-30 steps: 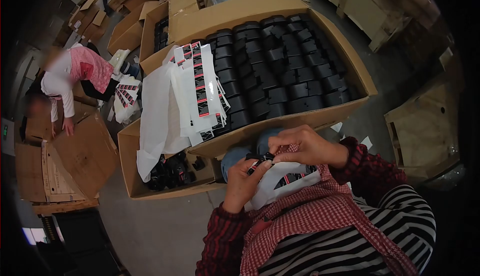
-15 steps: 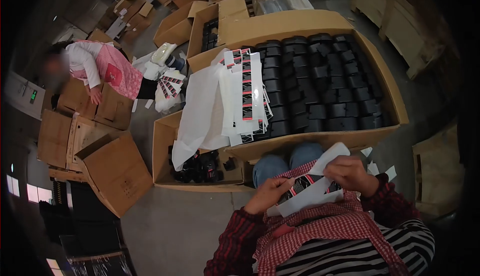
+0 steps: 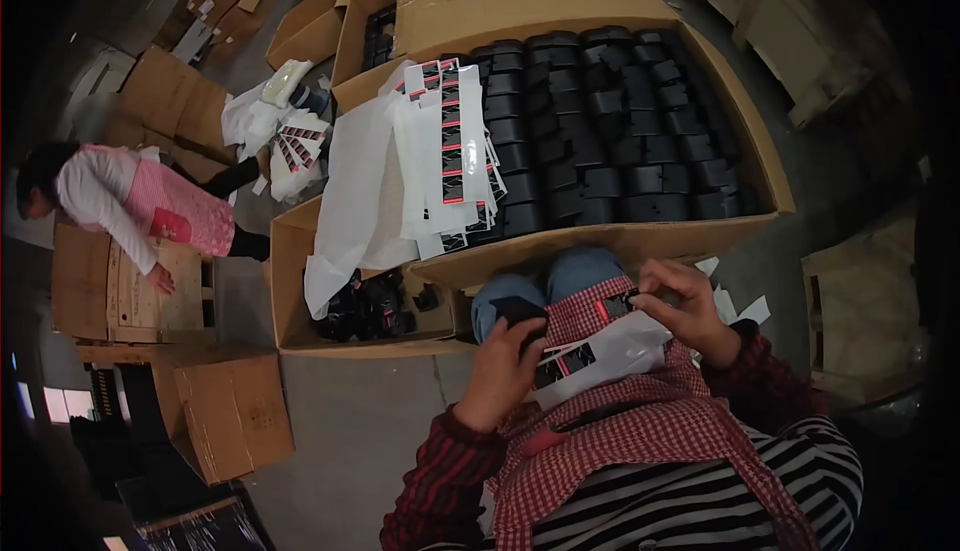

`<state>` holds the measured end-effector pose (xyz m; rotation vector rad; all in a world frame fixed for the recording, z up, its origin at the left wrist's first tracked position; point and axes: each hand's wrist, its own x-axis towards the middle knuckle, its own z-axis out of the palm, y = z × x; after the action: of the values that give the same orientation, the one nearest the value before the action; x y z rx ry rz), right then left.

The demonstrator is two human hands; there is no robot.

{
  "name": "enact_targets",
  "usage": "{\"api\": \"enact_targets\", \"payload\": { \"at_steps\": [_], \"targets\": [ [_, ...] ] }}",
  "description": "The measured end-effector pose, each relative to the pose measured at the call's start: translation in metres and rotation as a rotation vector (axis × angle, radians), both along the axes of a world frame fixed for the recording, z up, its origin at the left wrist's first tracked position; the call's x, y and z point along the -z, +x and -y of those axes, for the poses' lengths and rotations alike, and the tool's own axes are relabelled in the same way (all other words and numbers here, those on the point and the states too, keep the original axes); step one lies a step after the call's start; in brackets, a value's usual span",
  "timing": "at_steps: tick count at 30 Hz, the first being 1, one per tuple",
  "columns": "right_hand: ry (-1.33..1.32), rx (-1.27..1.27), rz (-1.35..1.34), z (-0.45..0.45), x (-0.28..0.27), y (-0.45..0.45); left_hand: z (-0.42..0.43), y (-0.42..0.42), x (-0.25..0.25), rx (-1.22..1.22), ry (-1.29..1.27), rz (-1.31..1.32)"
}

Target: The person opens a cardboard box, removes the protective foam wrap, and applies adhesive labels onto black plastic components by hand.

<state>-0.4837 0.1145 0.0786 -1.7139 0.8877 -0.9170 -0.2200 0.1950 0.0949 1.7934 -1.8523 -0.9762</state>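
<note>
My left hand (image 3: 503,371) is closed around a black plastic part (image 3: 518,311) above my knee. Between the thumb and fingers of my right hand (image 3: 688,309) is a black-and-red sticker (image 3: 615,306). A white sticker sheet (image 3: 610,356) with similar labels rests on my lap, on the checked apron (image 3: 575,319), below both hands. In front of my knees stands a big carton (image 3: 600,246) filled with rows of black plastic parts (image 3: 600,141). Printed sticker sheets (image 3: 455,151) and white backing paper (image 3: 360,181) lie over its left side.
Another carton (image 3: 400,348) with loose black pieces (image 3: 365,306) sits at the left. Beyond it a co-worker in a pink apron (image 3: 170,201) bends over a wooden crate (image 3: 150,286). Paper scraps (image 3: 745,311) lie on the floor at right; an open box (image 3: 235,411) stands lower left.
My left hand has let go of the sticker sheet and taken a black plastic part. My right hand now has a sticker off the sheet. The co-worker has bent lower; the view has shifted.
</note>
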Motion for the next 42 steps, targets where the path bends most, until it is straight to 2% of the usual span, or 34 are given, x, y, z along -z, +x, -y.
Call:
{"api": "enact_targets", "payload": {
  "at_steps": [1,2,3,5,7,9,10,11,12,13,15,17,18,20,21,23,24,26,27,29,30,32,35,42],
  "targets": [
    [0.001,0.01,0.003,0.001,0.0,0.009,0.0,0.004,-0.002,-0.094,-0.164,-0.121],
    [0.092,-0.027,0.181,0.002,0.0,0.018,0.002,0.004,-0.017,-0.154,-0.048,-0.199],
    [0.182,-0.065,0.359,0.003,-0.001,0.027,0.004,0.003,-0.017,-0.147,-0.048,-0.194],
    [0.273,-0.095,0.443,0.007,-0.007,0.042,0.005,-0.004,-0.014,-0.351,-0.097,-0.779],
    [0.365,-0.134,0.519,0.012,-0.012,0.059,0.007,-0.009,-0.025,-0.367,-0.085,-0.842],
    [0.245,-0.124,0.62,0.019,-0.012,0.074,0.009,-0.015,-0.028,-0.393,-0.073,-0.908],
    [0.245,-0.137,0.618,0.021,-0.014,0.073,0.008,-0.017,-0.027,-0.378,-0.061,-0.967],
    [0.113,-0.173,0.455,0.024,-0.017,0.074,0.007,-0.018,-0.027,-0.378,-0.061,-1.015],
    [-0.023,-0.242,0.318,0.028,-0.02,0.084,0.004,-0.017,-0.028,-0.434,-0.108,-0.981],
    [0.054,-0.322,0.214,0.028,-0.022,0.085,0.002,-0.017,-0.029,-0.395,-0.051,-0.963],
    [0.077,-0.332,0.135,0.025,-0.001,0.086,-0.002,-0.018,-0.02,-0.349,0.066,-0.931],
    [0.111,-0.333,0.182,0.025,0.026,0.085,-0.002,-0.023,0.008,-0.201,-0.046,-0.902],
    [0.102,-0.376,0.191,0.026,0.019,0.094,-0.003,-0.024,0.01,-0.234,-0.077,-0.889],
    [-0.065,-0.413,0.082,0.031,0.005,0.093,0.0,-0.033,0.014,-0.143,-0.192,-0.721],
    [-0.071,-0.416,0.077,0.033,-0.004,0.097,0.0,-0.033,0.014,-0.143,-0.2,-0.725],
    [-0.336,-0.348,-0.064,0.037,-0.022,0.11,0.0,-0.035,0.015,-0.236,-0.153,-0.715],
    [-0.336,-0.339,-0.075,0.041,-0.018,0.112,0.001,-0.032,0.008,-0.226,-0.15,-0.724],
    [-0.217,-0.079,0.038,0.049,0.004,0.113,0.0,-0.021,-0.007,-0.265,0.035,-0.85],
    [-0.196,0.058,0.185,0.049,0.0,0.119,-0.002,-0.018,-0.004,-0.286,-0.004,-0.841],
    [0.215,0.124,0.426,0.056,-0.002,0.106,-0.001,-0.016,-0.001,-0.331,-0.094,-0.901],
    [0.323,0.162,0.504,0.05,-0.019,0.106,0.002,-0.011,-0.004,-0.379,-0.15,-0.956],
    [0.335,0.019,0.495,0.04,-0.035,0.097,0.007,-0.005,-0.015,-0.485,-0.098,-1.001],
    [0.436,-0.171,0.53,0.021,-0.041,0.093,0.016,-0.01,-0.035,-0.502,-0.047,-1.05],
    [0.366,-0.146,0.546,0.014,-0.031,0.095,0.017,-0.016,-0.035,-0.448,-0.045,-1.081]
  ]
}}
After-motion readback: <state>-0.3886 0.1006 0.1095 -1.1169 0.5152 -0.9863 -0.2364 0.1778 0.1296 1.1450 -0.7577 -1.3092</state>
